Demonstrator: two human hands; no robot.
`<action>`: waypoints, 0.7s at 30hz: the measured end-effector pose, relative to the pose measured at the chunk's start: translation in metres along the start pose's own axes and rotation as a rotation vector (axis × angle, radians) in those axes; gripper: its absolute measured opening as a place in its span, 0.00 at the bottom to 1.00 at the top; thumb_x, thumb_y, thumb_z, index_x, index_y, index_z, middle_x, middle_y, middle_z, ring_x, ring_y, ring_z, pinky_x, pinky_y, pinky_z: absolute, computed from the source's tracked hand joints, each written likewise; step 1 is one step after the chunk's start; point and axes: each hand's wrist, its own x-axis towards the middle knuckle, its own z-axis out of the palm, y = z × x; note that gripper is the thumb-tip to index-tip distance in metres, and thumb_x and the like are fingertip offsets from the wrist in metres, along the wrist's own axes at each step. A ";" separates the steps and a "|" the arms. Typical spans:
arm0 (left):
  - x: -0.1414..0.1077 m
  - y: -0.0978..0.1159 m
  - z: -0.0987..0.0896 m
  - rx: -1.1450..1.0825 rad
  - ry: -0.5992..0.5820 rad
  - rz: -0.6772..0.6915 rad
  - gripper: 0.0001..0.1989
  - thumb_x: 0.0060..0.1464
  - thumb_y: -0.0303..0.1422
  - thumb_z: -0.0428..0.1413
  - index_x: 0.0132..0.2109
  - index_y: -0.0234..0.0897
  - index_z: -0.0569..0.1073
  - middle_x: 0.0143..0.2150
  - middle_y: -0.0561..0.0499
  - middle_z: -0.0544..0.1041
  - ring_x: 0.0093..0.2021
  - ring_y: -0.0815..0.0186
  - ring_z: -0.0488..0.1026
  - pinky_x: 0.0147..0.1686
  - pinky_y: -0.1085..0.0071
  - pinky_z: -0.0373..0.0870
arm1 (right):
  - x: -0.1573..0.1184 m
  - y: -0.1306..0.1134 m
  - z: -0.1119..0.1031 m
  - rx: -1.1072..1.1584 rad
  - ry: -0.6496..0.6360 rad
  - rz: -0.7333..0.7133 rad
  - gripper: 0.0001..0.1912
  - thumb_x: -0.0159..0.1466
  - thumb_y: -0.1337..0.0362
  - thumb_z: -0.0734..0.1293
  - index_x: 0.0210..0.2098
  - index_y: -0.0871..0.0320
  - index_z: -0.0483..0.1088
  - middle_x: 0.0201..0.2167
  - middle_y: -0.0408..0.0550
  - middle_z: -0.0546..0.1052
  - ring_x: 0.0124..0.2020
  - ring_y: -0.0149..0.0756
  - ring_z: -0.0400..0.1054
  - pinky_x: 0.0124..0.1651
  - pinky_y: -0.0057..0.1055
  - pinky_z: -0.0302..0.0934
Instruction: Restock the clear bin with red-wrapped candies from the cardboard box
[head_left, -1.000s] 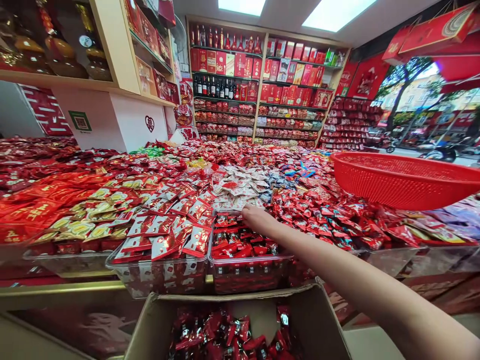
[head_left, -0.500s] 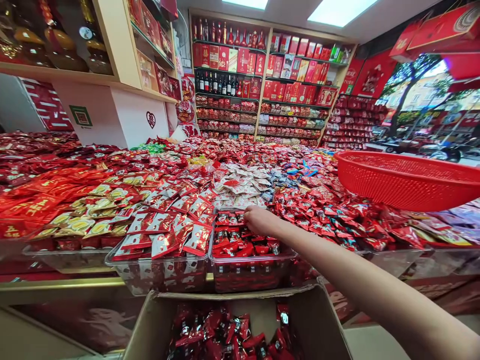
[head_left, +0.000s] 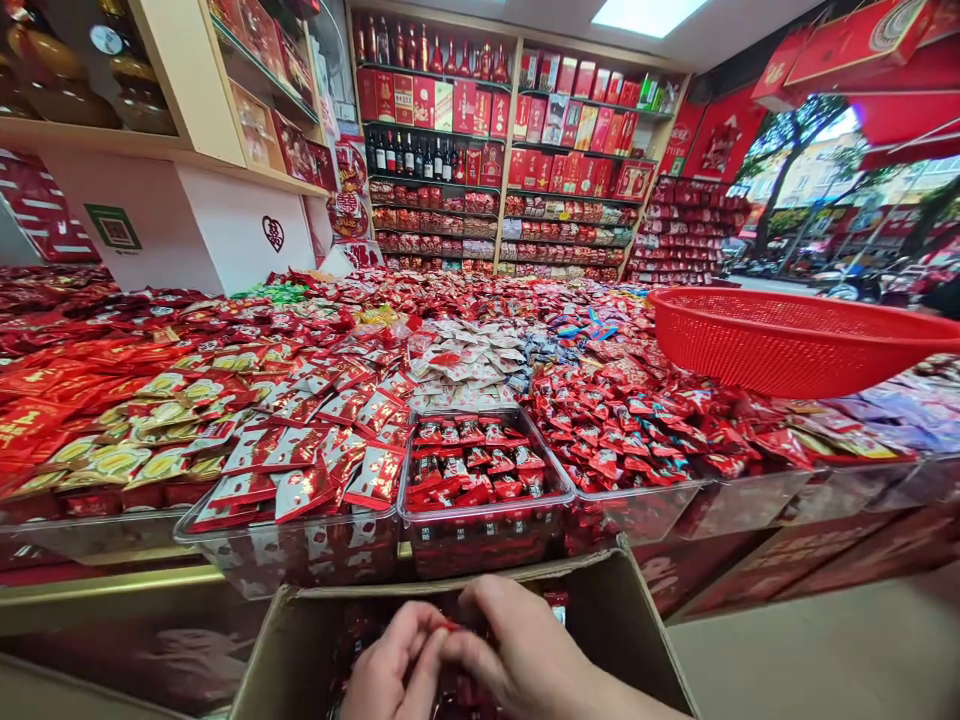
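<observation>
Both hands meet over an open cardboard box (head_left: pixel 651 610) of red-wrapped candies. My left hand (head_left: pixel 394 665) and my right hand (head_left: pixel 521 645) are closed, fingertips together. Between them shows a bit of a red-wrapped candy (head_left: pixel 450 626), mostly hidden by the fingers. Just beyond the box stands a clear plastic bin (head_left: pixel 487 525), with red and black wrapped candies (head_left: pixel 476 460) lined up in rows inside. The hands cover most of the box's contents.
Left of that bin, another clear bin (head_left: pixel 292 545) is heaped with red and white packets (head_left: pixel 307 460). White packets (head_left: pixel 469 365) lie behind. A red mesh basket (head_left: pixel 795 345) rests on the candy at right. Shelves of bottles and boxes (head_left: pixel 450 105) line the back wall.
My right hand has drawn back from the clear bin to above the cardboard box. My left hand has come into view beside it. The whole view has shifted slightly.
</observation>
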 end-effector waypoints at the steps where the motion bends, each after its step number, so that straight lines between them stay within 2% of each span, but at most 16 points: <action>1: 0.002 0.010 0.002 -0.027 0.056 0.006 0.10 0.53 0.40 0.45 0.36 0.39 0.64 0.27 0.55 0.71 0.29 0.68 0.68 0.30 0.75 0.63 | -0.001 0.005 0.008 0.068 0.047 0.089 0.16 0.59 0.52 0.56 0.28 0.59 0.61 0.21 0.42 0.66 0.22 0.28 0.57 0.25 0.24 0.51; 3: 0.005 0.027 0.007 -0.039 0.118 0.010 0.10 0.53 0.40 0.45 0.37 0.39 0.64 0.26 0.56 0.70 0.27 0.69 0.65 0.29 0.76 0.62 | 0.004 0.012 0.016 0.206 0.148 0.206 0.19 0.61 0.52 0.52 0.20 0.59 0.55 0.16 0.38 0.58 0.19 0.25 0.50 0.21 0.23 0.46; 6: 0.010 0.042 0.012 -0.058 0.135 -0.008 0.10 0.53 0.39 0.46 0.37 0.39 0.64 0.23 0.58 0.66 0.24 0.71 0.61 0.26 0.77 0.60 | 0.014 0.017 0.013 0.306 0.281 0.226 0.22 0.61 0.52 0.52 0.16 0.58 0.47 0.15 0.37 0.50 0.18 0.24 0.44 0.20 0.24 0.41; 12: 0.013 0.044 0.018 -0.274 0.135 -0.062 0.11 0.52 0.40 0.48 0.38 0.38 0.65 0.24 0.58 0.65 0.24 0.72 0.60 0.24 0.78 0.60 | 0.016 0.023 0.004 0.459 0.390 0.231 0.22 0.60 0.53 0.53 0.16 0.58 0.48 0.15 0.37 0.50 0.18 0.24 0.44 0.20 0.23 0.42; 14: 0.014 0.042 0.018 -0.304 0.144 -0.083 0.10 0.51 0.40 0.49 0.37 0.38 0.64 0.24 0.59 0.65 0.23 0.73 0.59 0.22 0.79 0.59 | 0.013 0.026 0.005 0.517 0.384 0.215 0.20 0.60 0.54 0.55 0.16 0.59 0.52 0.15 0.37 0.52 0.18 0.24 0.46 0.20 0.23 0.44; 17: 0.015 0.037 0.016 -0.307 0.184 -0.095 0.11 0.49 0.41 0.51 0.35 0.38 0.65 0.23 0.59 0.66 0.23 0.73 0.60 0.22 0.80 0.60 | 0.007 0.027 0.005 0.608 0.279 0.207 0.16 0.58 0.54 0.58 0.22 0.60 0.60 0.16 0.38 0.58 0.19 0.24 0.51 0.21 0.22 0.47; 21: 0.015 0.026 0.012 -0.392 0.244 -0.158 0.13 0.46 0.44 0.52 0.32 0.38 0.66 0.22 0.58 0.67 0.22 0.73 0.61 0.20 0.80 0.61 | -0.001 0.022 0.003 0.561 0.178 0.204 0.15 0.59 0.56 0.58 0.24 0.61 0.62 0.16 0.40 0.63 0.18 0.25 0.56 0.22 0.22 0.52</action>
